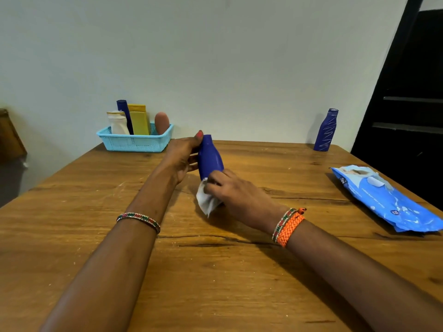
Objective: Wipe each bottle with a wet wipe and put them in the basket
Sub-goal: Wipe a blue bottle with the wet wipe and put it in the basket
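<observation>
My left hand [183, 154] grips a plain blue bottle [209, 158] near its neck, holding it tilted over the middle of the wooden table [215, 271]. Around the bottle's lower end my right hand [233, 190] holds a crumpled white wet wipe [206, 200]. A light blue basket [135, 141] stands at the table's far left corner with several bottles in it: a white one [118, 122], a dark blue one [124, 113], a yellow one [139, 119] and a brownish one [161, 122]. Another blue bottle [326, 130] with white stripes stands upright at the far right.
A blue pack of wet wipes [383, 197] lies flat near the table's right edge. A pale wall runs behind the table, and a dark doorway or shelf [412, 92] stands at the right. Part of a brown object [10, 137] shows at the left edge.
</observation>
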